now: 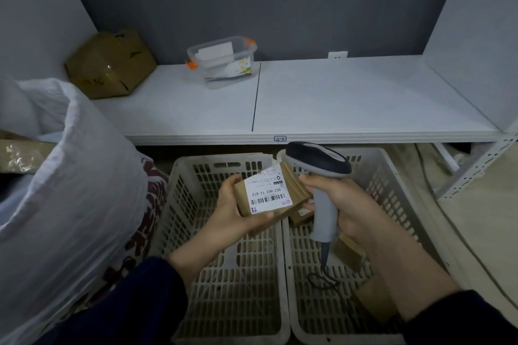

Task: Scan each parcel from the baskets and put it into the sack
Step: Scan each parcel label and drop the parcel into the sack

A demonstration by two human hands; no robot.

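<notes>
While the left hand [232,211] gripped the labelled cardboard parcel [269,196], the right hand [340,206] clasped the barcode scanner [322,185]; tilting its head squarely toward the barcode would probably help the read.

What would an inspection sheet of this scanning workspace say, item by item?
Surface: white shelf above left basket and right basket.
Job's things: parcel, label up; scanner beside it; more parcels in right basket; sack at left.
Clutter: cardboard box, clear container on shelf.
Hands: left hand holds parcel; right hand grips scanner.
Cables: scanner cable hangs into right basket.
Surroundings: grey wall, socket.
</notes>
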